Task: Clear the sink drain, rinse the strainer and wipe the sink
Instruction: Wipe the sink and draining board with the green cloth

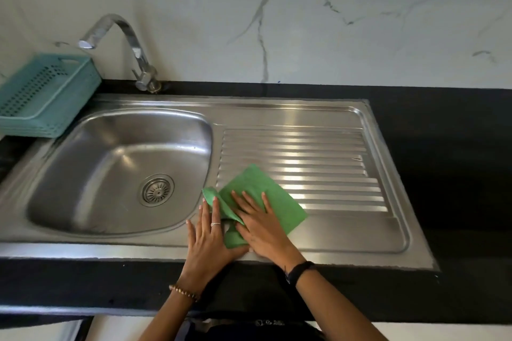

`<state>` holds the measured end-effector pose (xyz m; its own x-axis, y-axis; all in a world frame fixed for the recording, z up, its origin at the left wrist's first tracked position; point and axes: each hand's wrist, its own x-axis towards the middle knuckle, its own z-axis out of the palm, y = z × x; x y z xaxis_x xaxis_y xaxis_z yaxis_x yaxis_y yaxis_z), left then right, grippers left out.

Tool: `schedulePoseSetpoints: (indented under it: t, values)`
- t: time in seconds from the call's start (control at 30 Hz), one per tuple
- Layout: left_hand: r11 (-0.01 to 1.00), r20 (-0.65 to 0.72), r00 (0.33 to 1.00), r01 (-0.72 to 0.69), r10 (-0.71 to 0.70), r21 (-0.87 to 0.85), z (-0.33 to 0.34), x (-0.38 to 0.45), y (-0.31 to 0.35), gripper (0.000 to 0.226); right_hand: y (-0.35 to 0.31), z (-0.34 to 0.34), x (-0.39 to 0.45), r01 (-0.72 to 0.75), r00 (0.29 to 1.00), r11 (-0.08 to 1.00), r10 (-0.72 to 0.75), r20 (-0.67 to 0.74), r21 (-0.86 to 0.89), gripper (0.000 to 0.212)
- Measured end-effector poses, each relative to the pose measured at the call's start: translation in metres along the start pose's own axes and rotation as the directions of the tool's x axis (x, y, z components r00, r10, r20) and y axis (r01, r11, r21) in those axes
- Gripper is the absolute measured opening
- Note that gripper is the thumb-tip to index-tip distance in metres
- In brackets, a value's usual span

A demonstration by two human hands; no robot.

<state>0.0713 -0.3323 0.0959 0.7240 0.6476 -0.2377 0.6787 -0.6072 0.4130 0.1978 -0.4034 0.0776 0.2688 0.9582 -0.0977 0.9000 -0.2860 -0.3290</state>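
A green cloth lies on the near left part of the ribbed steel drainboard, partly folded over at its left corner. My right hand presses flat on the cloth with straight, spread fingers. My left hand lies flat beside it, fingers straight, fingertips touching the folded left edge of the cloth near the basin's rim. The steel sink basin is on the left, with the round metal strainer seated in its drain.
A chrome tap stands behind the basin, spout turned left. A teal perforated plastic basket sits on the sink's back left corner. Black countertop surrounds the sink; a marble-pattern wall rises behind.
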Motion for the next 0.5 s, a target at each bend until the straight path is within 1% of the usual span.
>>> schedulePoseSetpoints:
  t: [0.1,0.2,0.27,0.33,0.37,0.4,0.5]
  values:
    - [0.991,0.053,0.991,-0.126,0.124,0.049,0.011,0.004,0.018,0.118,0.021,-0.005,-0.03,-0.144,0.988,0.989,0.146,-0.055,0.033,0.052]
    - [0.963,0.131,0.959,-0.261,0.25,0.067,0.023,0.009,0.043,0.109,0.057,-0.016,-0.063,-0.3,0.948,0.952,0.304,-0.092,0.058,0.05]
    - [0.94,0.214,0.926,-0.334,0.311,0.076,0.029,0.014,0.059,0.096,0.088,-0.027,-0.089,-0.405,0.902,0.91,0.414,-0.123,0.092,0.051]
    - [0.918,0.294,0.892,-0.386,0.344,0.095,0.03,0.017,0.069,0.078,0.118,-0.04,-0.114,-0.515,0.837,0.85,0.527,-0.145,0.112,0.052]
    - [0.912,0.314,0.882,-0.398,0.35,0.099,0.03,0.017,0.072,0.072,0.129,-0.045,-0.125,-0.569,0.801,0.815,0.579,-0.151,0.111,0.052]
    - [0.908,0.32,0.879,-0.404,0.353,0.108,0.03,0.017,0.072,0.07,0.136,-0.048,-0.133,-0.611,0.768,0.784,0.62,-0.161,0.107,0.053]
    - [0.907,0.285,0.89,-0.403,0.356,0.125,0.026,0.012,0.062,0.081,0.135,-0.047,-0.138,-0.675,0.7,0.726,0.686,-0.199,0.127,0.051]
